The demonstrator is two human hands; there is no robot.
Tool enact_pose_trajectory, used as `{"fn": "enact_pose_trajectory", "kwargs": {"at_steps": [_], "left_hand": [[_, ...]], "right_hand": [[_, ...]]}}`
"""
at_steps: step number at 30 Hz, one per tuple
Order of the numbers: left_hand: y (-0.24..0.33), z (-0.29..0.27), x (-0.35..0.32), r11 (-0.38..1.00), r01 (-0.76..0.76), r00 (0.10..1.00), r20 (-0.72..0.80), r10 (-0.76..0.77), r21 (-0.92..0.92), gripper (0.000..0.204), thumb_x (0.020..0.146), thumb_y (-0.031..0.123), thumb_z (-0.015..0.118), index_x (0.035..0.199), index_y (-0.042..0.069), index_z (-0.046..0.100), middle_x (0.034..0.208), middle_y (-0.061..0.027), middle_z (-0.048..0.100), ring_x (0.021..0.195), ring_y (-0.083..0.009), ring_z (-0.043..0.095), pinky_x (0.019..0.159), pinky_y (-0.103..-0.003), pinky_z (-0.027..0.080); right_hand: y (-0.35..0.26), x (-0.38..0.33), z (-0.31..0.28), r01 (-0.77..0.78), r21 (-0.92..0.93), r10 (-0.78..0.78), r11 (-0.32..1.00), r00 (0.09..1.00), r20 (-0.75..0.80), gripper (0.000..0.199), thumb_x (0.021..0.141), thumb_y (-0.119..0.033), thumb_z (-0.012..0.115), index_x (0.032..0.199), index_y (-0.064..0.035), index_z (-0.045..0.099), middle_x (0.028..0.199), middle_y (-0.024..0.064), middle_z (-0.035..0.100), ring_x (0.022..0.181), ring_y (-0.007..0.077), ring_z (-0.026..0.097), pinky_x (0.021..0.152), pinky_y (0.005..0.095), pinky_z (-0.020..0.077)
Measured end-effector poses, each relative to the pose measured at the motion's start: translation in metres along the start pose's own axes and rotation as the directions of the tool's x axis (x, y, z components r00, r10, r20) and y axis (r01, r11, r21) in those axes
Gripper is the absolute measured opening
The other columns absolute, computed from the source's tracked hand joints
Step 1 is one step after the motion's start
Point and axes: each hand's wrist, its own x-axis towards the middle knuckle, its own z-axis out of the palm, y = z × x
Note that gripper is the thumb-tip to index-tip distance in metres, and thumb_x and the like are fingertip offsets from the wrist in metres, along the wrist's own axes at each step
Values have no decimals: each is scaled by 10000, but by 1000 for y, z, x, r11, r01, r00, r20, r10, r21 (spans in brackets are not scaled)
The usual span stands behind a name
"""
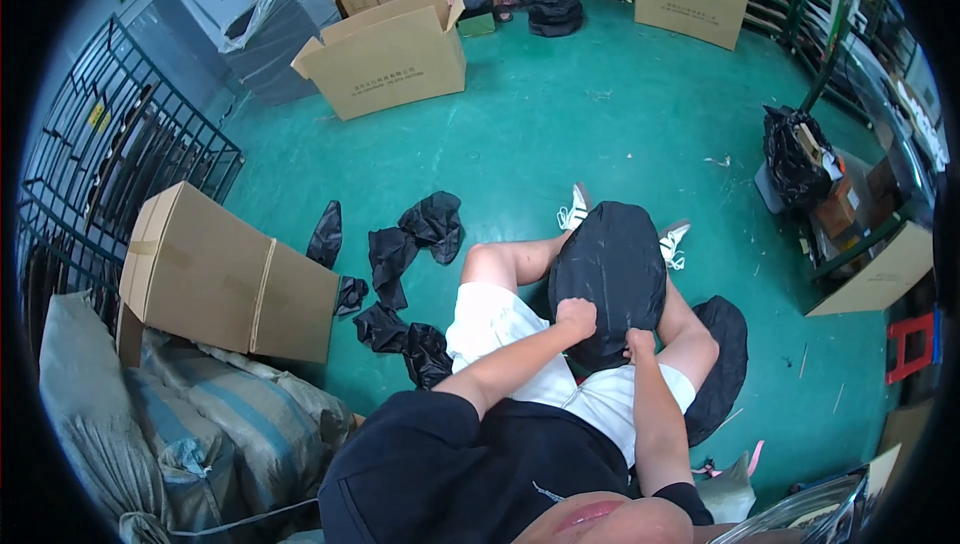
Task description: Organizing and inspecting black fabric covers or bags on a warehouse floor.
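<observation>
I see a black bag, stuffed round and matte, lying on my lap just right of centre. My left hand has its grip closed on the bag's near edge at 7 o'clock of it; my right hand pinches the same edge at 5 o'clock. Loose black bags lie on the green floor at 9 o'clock, beside a cardboard box.
</observation>
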Motion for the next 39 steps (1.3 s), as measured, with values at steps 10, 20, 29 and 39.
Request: {"fn": "enact_pose_trajectory", "kwargs": {"at_steps": [10, 20, 29, 39], "left_hand": [[-14, -43, 93, 938, -263, 913, -255, 318, 227, 622, 819, 389, 655, 1269, -13, 504, 1459, -246, 366, 1417, -376, 260, 1143, -484, 225], [-24, -3, 162, 974, -175, 925, -363, 112, -145, 767, 897, 482, 548, 1448, 3, 311, 1562, -208, 185, 1459, -336, 165, 1179, -484, 144], [-25, 44, 126, 981, -193, 911, -372, 177, -5, 777, 947, 488, 425, 1499, -12, 205, 1586, -164, 162, 1478, -290, 116, 1192, -456, 60], [-32, 58, 94, 966, -259, 908, -336, 250, 20, 748, 958, 457, 413, 1506, -1, 190, 1592, -159, 132, 1479, -300, 100, 1191, -460, 73]], "right_hand": [[10, 39, -26, -262, -8, 247, 965, 899, 362, 63, 721, 2, 557, 675, 44, 568, 568, 163, 522, 422, 260, 494, 475, 433, 511], [-29, 27, -36, -427, -312, 527, 849, 734, 429, 158, 687, -142, 641, 730, 9, 623, 716, 176, 651, 671, 351, 679, 982, 624, 362], [-40, 10, -46, -373, -184, 414, 910, 777, 473, 215, 656, -85, 626, 728, 116, 593, 708, 259, 624, 616, 391, 660, 585, 480, 592], [-27, 26, -37, -302, -89, 309, 949, 835, 455, 199, 677, -81, 616, 728, 111, 599, 698, 244, 631, 617, 385, 666, 591, 481, 590]]}}
